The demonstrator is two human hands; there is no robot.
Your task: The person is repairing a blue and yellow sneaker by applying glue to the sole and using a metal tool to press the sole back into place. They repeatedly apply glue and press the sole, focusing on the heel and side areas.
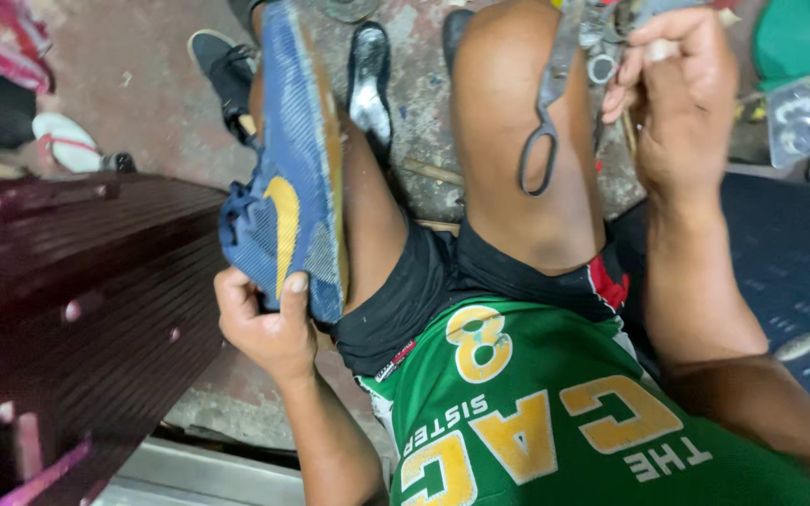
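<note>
**Blue shoe in one hand, small item pinched in the other**

Item 1: Your left hand (269, 323) is gripping the heel end of a blue shoe (291, 178) with a yellow mark on its side, thumb lying over the fabric. The shoe is standing on edge along your left thigh, toe pointing away from you, worn sole edge facing your knee.

Item 2: Your right hand (677, 94) is hovering beyond your right knee, fingers curled tight around something small and pale; what it is cannot be told.

Item 3: A pair of grey metal scissors (544, 122) is resting on your right knee, loop handle toward you, blades pointing away, just beside the right hand.

Item 4: A clear plastic container (799, 122) is sitting at the far right near a green object (789, 42); its contents are too blurred to name.

Item 5: A dark black shoe (369, 75) is lying on the stained concrete floor (133, 84) between your legs. A white and red sandal (67, 141) is lying at the far left.

Item 6: A dark red slatted surface (86, 281) is running along your left side, touching nothing you are holding.
</note>
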